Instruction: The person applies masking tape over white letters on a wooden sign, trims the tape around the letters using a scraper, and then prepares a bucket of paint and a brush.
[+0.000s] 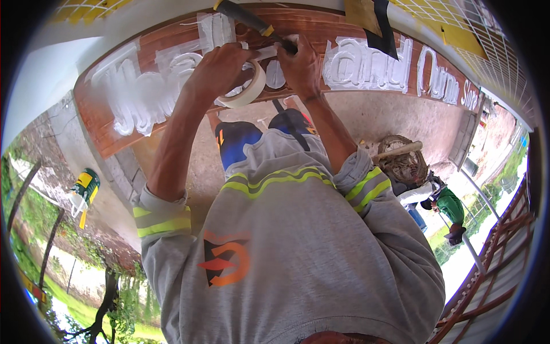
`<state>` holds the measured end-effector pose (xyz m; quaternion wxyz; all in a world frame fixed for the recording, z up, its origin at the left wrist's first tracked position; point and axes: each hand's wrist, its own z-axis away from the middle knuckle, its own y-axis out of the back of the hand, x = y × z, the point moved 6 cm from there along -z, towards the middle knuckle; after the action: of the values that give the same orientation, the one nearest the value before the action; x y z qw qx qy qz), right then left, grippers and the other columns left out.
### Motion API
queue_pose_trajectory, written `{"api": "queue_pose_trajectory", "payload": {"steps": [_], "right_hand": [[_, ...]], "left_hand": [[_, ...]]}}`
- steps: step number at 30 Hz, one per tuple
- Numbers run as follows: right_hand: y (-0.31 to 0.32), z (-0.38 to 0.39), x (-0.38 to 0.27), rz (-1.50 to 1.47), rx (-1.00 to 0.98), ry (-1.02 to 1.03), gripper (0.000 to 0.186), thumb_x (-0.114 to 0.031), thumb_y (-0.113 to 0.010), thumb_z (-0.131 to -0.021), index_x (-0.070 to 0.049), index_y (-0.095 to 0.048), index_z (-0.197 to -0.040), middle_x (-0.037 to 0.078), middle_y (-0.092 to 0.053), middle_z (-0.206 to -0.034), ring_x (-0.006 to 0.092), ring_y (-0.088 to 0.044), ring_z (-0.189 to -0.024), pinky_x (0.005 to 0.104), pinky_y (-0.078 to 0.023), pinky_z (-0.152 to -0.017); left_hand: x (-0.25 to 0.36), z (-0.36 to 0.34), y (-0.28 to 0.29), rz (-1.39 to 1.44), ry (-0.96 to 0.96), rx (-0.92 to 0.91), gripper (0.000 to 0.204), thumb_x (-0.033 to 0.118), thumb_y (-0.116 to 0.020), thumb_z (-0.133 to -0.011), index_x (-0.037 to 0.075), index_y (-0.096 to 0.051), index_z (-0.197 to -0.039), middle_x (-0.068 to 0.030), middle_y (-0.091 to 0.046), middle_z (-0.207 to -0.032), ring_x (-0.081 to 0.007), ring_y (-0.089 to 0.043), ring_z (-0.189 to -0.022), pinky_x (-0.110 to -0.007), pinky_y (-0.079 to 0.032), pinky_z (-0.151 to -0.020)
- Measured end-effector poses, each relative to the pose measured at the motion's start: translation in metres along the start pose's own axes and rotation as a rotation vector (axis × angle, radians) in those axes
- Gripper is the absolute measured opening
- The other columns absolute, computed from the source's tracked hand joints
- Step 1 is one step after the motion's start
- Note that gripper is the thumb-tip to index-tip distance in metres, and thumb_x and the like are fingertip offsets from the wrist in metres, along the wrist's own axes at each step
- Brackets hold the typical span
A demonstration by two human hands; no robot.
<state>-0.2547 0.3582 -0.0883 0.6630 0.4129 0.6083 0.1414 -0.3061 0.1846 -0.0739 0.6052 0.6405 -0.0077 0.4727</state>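
Over a brown wooden sign board (303,20) with raised white lettering (366,63), both my hands work close together. My left hand (220,69) is closed on masking tape; the cream roll (250,90) hangs below its fingers. A short pale strip of tape (266,53) spans the gap between my hands. My right hand (300,66) is closed around the narrow dark end of a tool with a grey-black handle and yellow bands (246,17). The tool slants up and left across the board; its working end is hidden in my fingers. Clear film or tape surrounds several letters.
A dark strip with a tan piece (378,26) hangs over the board's upper edge. White wire mesh (492,46) rises at right. On the ground stand a green and yellow bucket (85,186) and a wheel (401,163). Another person in green (450,206) is farther right.
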Motion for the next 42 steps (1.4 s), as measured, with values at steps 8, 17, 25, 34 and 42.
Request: {"api": "queue_pose_trajectory", "payload": {"steps": [8,17,25,34,42], "right_hand": [[0.007,-0.002,-0.004,0.026,-0.121,-0.166,0.018,-0.020,-0.070,-0.079,-0.004,-0.069,-0.089,0.016,-0.071,-0.078,0.0348,-0.070,-0.075,0.0435,-0.053,-0.071],[-0.003,-0.005,0.001,0.048,-0.175,-0.143,0.024,-0.028,-0.069,-0.083,-0.005,-0.069,-0.091,0.018,-0.071,-0.080,0.0405,-0.068,-0.079,0.0485,-0.052,-0.072],[-0.005,-0.007,0.006,0.087,-0.141,-0.096,0.020,-0.025,-0.068,-0.083,-0.005,-0.067,-0.089,0.017,-0.072,-0.081,0.0397,-0.069,-0.079,0.0477,-0.052,-0.071],[-0.006,-0.007,0.002,0.103,-0.148,-0.097,0.021,-0.024,-0.070,-0.082,-0.005,-0.068,-0.091,0.016,-0.072,-0.082,0.0384,-0.070,-0.079,0.0464,-0.053,-0.071],[-0.003,-0.007,-0.001,0.110,-0.156,-0.107,0.023,-0.024,-0.070,-0.082,-0.005,-0.069,-0.093,0.017,-0.072,-0.085,0.0393,-0.069,-0.081,0.0475,-0.052,-0.071]], "left_hand": [[-0.006,-0.001,-0.008,-0.004,0.010,0.012,0.035,0.021,-0.075,-0.081,0.013,-0.069,-0.115,-0.0156,-0.067,-0.099,-0.0341,-0.066,-0.097,-0.045,-0.053,-0.085],[0.007,-0.002,0.003,0.071,0.014,-0.015,0.037,0.016,-0.074,-0.080,0.012,-0.070,-0.116,-0.0190,-0.068,-0.097,-0.0368,-0.067,-0.093,-0.047,-0.055,-0.082],[0.010,-0.003,-0.003,0.028,0.060,-0.044,0.048,0.010,-0.073,-0.081,0.018,-0.065,-0.127,-0.0182,-0.068,-0.097,-0.0370,-0.067,-0.090,-0.047,-0.054,-0.080],[0.007,-0.003,-0.004,-0.032,0.090,-0.042,0.046,0.014,-0.073,-0.082,0.020,-0.066,-0.127,-0.0184,-0.067,-0.097,-0.0362,-0.067,-0.090,-0.047,-0.055,-0.081],[0.008,-0.003,-0.004,-0.050,0.061,-0.019,0.046,0.013,-0.073,-0.082,0.019,-0.066,-0.127,-0.0179,-0.067,-0.094,-0.0358,-0.068,-0.086,-0.046,-0.056,-0.078]]}}
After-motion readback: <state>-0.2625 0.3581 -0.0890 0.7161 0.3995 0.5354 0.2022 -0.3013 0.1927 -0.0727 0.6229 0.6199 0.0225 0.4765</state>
